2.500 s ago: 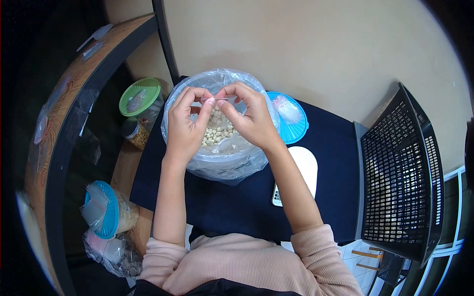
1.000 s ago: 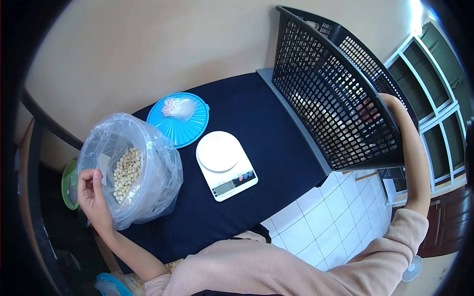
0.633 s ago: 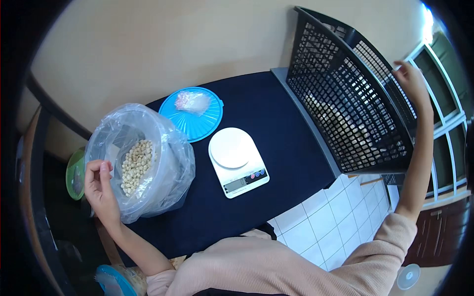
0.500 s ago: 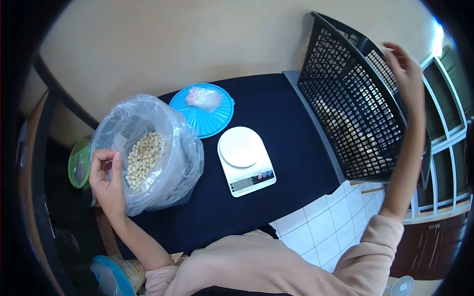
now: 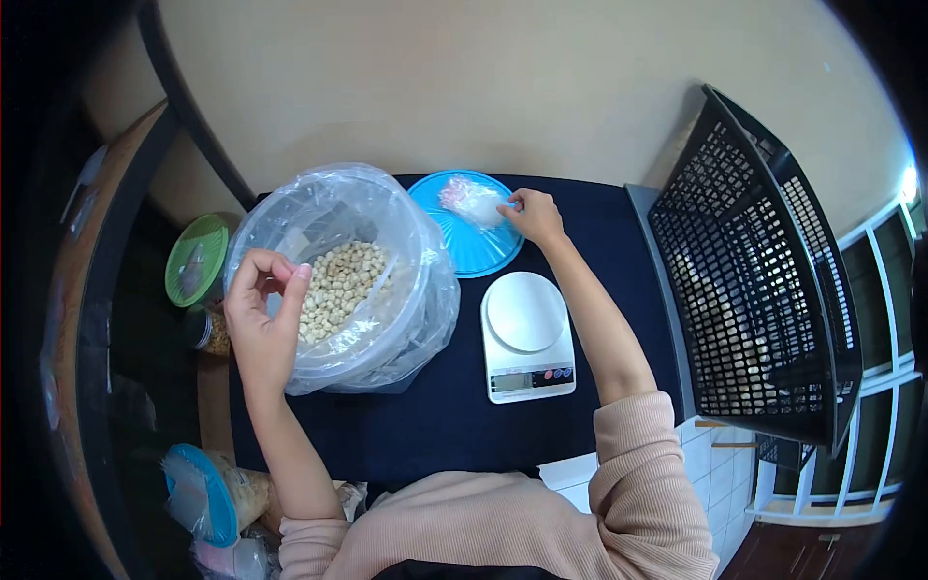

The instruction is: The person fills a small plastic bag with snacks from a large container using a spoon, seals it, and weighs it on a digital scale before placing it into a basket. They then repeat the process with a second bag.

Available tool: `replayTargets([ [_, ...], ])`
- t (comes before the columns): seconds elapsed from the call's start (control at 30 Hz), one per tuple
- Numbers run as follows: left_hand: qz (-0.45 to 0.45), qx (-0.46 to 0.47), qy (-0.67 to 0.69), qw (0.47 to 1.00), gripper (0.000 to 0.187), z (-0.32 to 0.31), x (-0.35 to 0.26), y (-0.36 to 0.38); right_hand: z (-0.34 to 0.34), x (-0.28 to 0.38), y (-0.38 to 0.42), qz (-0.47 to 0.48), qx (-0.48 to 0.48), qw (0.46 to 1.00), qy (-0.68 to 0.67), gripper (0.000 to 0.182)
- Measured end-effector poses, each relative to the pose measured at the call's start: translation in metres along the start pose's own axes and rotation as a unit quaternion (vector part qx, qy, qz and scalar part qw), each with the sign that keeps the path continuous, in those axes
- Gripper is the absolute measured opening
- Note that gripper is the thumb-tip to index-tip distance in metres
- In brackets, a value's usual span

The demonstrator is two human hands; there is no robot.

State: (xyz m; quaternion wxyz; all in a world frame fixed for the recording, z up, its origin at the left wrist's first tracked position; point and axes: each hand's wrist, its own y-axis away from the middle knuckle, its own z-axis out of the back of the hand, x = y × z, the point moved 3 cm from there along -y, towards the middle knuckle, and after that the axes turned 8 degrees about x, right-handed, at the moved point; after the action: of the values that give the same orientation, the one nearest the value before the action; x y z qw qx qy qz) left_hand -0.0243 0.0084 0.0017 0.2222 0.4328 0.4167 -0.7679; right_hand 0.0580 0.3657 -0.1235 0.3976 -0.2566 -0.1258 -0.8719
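Note:
My left hand (image 5: 266, 314) hovers over the near left rim of a clear plastic-lined tub (image 5: 425, 280), thumb and fingers drawn together in a pinch. Whatever it may hold is too small or hidden to make out. Pale round nuts or kernels (image 5: 343, 285) lie inside the tub. My right hand (image 5: 536, 217) is at a small bundle of clear plastic bags (image 5: 474, 201), its fingertips closed at the bundle's right edge. That bundle rests on a round blue lid (image 5: 474, 253). In front of the lid stands a white digital kitchen scale (image 5: 529, 348) with nothing on its plate.
A black mesh crate (image 5: 764, 280) holding filled packs stands at the right edge of the dark-covered table (image 5: 435, 435). On the left are a green lid (image 5: 196, 259), a jar (image 5: 208, 329) and a blue-lidded container (image 5: 203, 493). A wall rises behind the table.
My right hand has moved from above the black crate leftward to the plastic bags on the blue lid. My left hand stays pinched at the tub. The view has shifted.

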Motion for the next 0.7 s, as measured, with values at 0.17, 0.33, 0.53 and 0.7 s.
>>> replayTargets([
  [0.17, 0.001, -0.008, -0.014, 1.000, 0.016, 0.001, 0.001, 0.000, -0.011, -0.009, -0.011, -0.067, 0.010, 0.998, 0.010, 0.041],
  [0.33, 0.005, -0.010, -0.017, 1.000, 0.017, 0.001, -0.001, 0.000, -0.012, -0.017, -0.014, -0.078, -0.021, 0.997, -0.005, 0.045],
  [0.53, 0.001, -0.011, -0.020, 1.000, 0.017, 0.001, -0.001, 0.000, -0.015, -0.024, -0.015, -0.080, -0.004, 0.994, -0.071, 0.045],
  [0.7, 0.002, -0.014, -0.024, 1.000, 0.017, 0.001, -0.001, 0.000, -0.018, -0.030, -0.021, -0.123, -0.012, 0.986, -0.111, 0.041],
])
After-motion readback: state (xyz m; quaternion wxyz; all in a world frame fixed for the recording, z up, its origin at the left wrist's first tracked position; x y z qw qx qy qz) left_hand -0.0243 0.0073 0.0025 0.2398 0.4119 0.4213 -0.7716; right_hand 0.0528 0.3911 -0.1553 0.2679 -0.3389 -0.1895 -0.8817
